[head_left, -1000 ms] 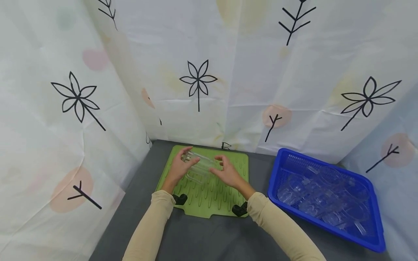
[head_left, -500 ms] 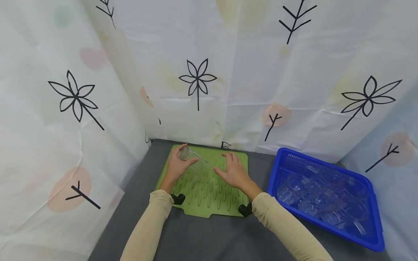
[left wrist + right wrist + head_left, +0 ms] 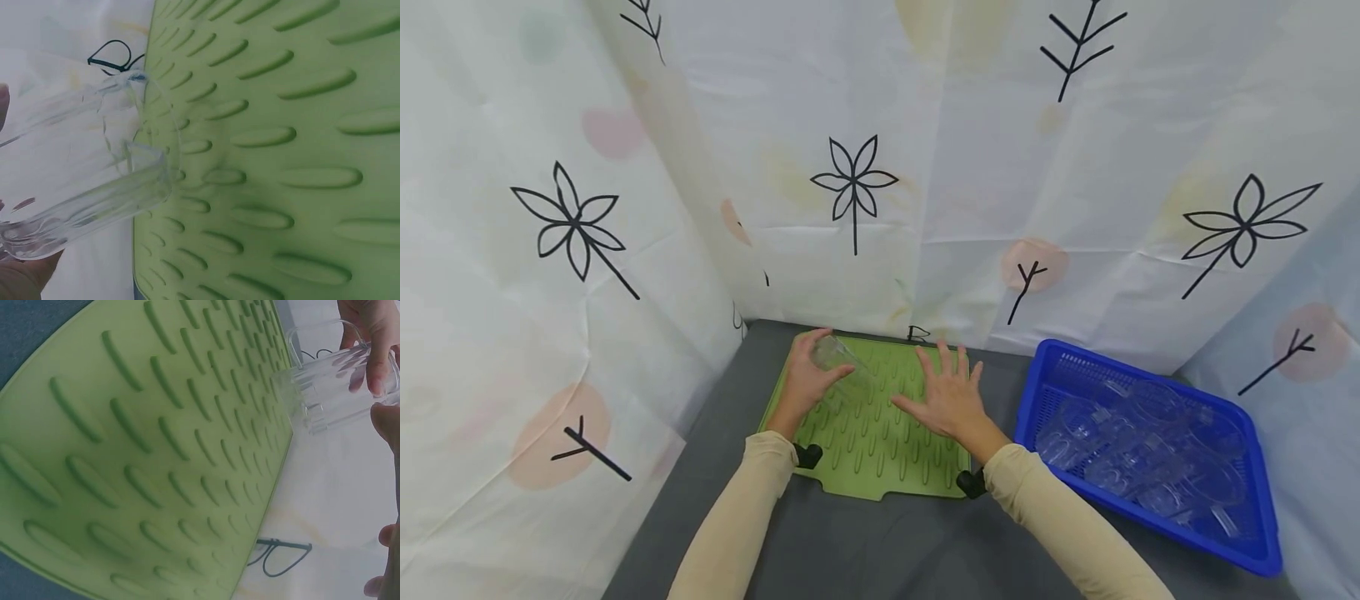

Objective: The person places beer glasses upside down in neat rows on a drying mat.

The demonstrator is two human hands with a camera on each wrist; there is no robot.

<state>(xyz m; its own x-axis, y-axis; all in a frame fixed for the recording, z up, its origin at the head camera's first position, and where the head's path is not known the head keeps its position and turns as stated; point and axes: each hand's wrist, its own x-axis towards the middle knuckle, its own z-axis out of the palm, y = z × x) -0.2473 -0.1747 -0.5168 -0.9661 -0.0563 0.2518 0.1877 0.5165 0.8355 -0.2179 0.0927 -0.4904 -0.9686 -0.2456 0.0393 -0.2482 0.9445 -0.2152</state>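
Observation:
My left hand (image 3: 805,382) grips a clear glass mug (image 3: 829,353) at one end, thumb on the near side and fingers on the far side. The mug is tilted, its other end low over the ridged green mat (image 3: 880,467). In the left wrist view the mug (image 3: 69,156) spans the left side, with the mat (image 3: 312,150) close beyond it. A looped handle shows on the mug (image 3: 340,387) in the right wrist view. My right hand (image 3: 955,402) is spread above the right part of the mat, holding nothing, apart from the mug.
A blue plastic basket (image 3: 1037,400) with several clear glass mugs (image 3: 1120,450) stands on the dark grey table (image 3: 850,550) to the right. Patterned white cloth (image 3: 962,167) hangs behind and on both sides. A thin black cord (image 3: 917,333) lies at the mat's back edge.
My right hand has drawn away from the mug to the right and spread its fingers. The mug has swung to a steeper tilt in my left hand, its free end lower over the mat.

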